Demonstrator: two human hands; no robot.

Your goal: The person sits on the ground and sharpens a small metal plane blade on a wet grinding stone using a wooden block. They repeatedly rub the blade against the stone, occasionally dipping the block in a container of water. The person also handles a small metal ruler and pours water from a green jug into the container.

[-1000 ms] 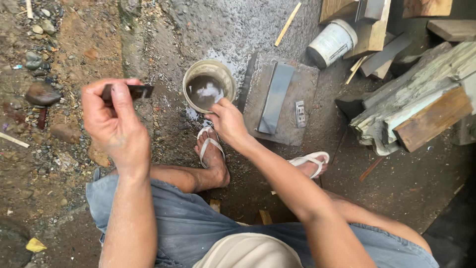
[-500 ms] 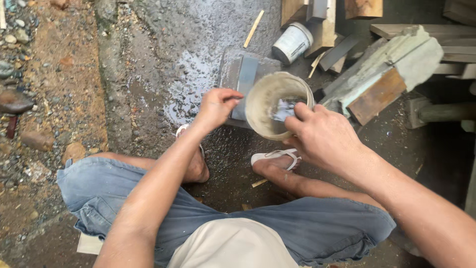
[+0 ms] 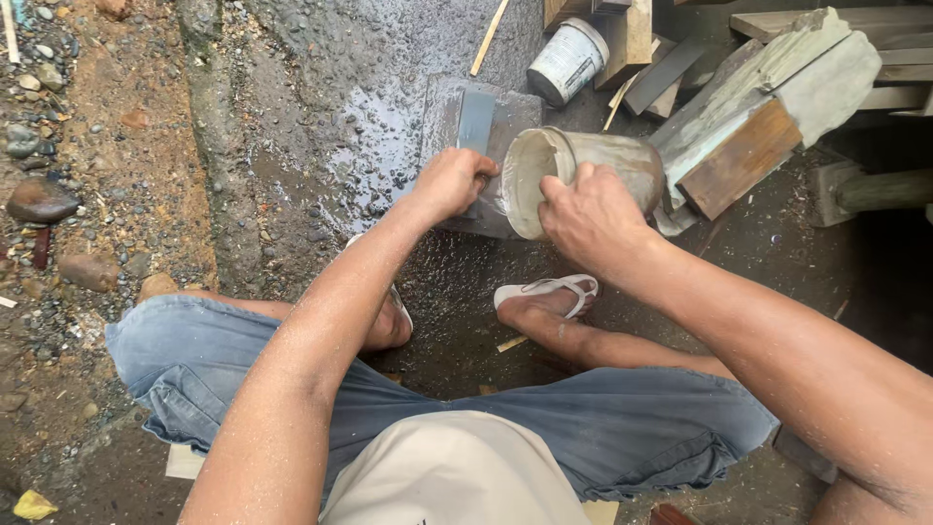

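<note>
The right hand (image 3: 593,219) grasps the rim of a tipped plastic cup (image 3: 583,175), mouth facing left. The left hand (image 3: 452,180) curls onto the grey sharpening stone (image 3: 476,122), lying on a wet slab (image 3: 442,107). Wood offcuts (image 3: 758,117) crowd the cup's right; wet concrete (image 3: 321,117) lies open leftward.

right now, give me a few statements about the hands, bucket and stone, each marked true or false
1. The right hand tips the grey bucket onto its side. True.
2. The left hand rests on the flat stone block. True.
3. The bucket's mouth faces away from the left hand. False: it faces towards it.
4. The person is barefoot. False: white sandals are worn.
5. A white can lies beyond the block. True.
</note>
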